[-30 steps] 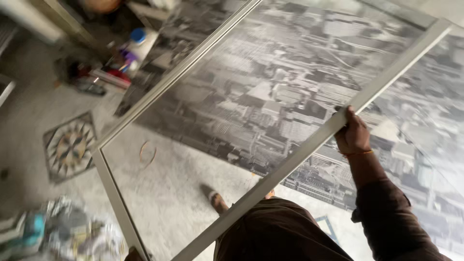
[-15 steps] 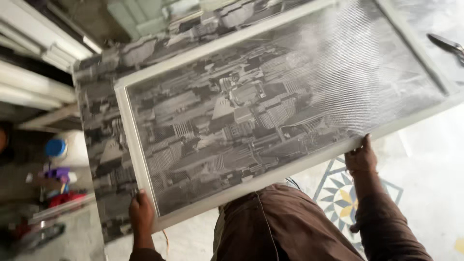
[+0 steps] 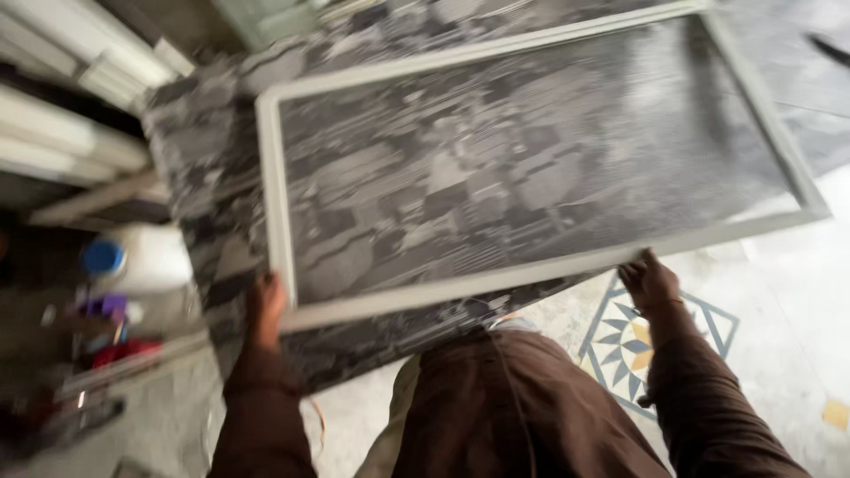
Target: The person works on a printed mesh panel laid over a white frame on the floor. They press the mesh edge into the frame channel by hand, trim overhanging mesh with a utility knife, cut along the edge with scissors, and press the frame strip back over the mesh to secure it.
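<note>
I hold a large rectangular screen panel with a pale grey frame [image 3: 274, 212] and dark mesh, roughly level in front of my body. My left hand [image 3: 264, 308] grips its near left corner. My right hand [image 3: 649, 281] grips the near long edge toward the right. Through the mesh I see a dark grey patterned sheet [image 3: 190, 168] lying underneath on the floor. Both sleeves are dark brown. The picture is blurred by motion.
A white jug with a blue cap [image 3: 133, 258] and small purple and red items [image 3: 111, 323] sit at the left. Pale bars [image 3: 71, 142] lean at the upper left. A star-patterned floor tile [image 3: 633, 345] lies by my right arm.
The panel has swung from steeply tilted to nearly flat and come closer. My left hand came into view on its near left corner. The view has turned over the floor.
</note>
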The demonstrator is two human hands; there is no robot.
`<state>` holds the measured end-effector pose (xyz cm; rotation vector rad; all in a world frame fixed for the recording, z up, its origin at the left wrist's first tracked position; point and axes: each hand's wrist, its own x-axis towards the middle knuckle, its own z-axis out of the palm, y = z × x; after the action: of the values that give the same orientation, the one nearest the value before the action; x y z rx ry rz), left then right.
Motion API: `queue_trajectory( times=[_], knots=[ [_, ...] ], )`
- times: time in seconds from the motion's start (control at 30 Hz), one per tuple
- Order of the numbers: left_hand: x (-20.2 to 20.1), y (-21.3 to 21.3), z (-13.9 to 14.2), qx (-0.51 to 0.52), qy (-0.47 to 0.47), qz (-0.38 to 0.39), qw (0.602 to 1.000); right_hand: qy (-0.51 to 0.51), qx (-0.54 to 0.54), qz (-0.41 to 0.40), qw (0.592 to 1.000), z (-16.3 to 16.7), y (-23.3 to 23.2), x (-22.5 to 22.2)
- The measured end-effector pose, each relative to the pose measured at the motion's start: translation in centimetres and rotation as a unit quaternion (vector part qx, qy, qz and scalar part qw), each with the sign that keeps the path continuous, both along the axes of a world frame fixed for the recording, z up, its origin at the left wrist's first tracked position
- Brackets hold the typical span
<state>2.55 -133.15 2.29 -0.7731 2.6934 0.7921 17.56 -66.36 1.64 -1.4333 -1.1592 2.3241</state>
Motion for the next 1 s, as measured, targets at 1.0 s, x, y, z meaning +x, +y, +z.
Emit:
queue_trajectory(
  times=[1.0],
  knots=[
    [9.1, -9.2, -15.2, 0.059, 0.100, 0.036, 0.993, 0.121, 0.588, 0.591, 0.539, -3.3, -26.9, -4.1]
  ],
)
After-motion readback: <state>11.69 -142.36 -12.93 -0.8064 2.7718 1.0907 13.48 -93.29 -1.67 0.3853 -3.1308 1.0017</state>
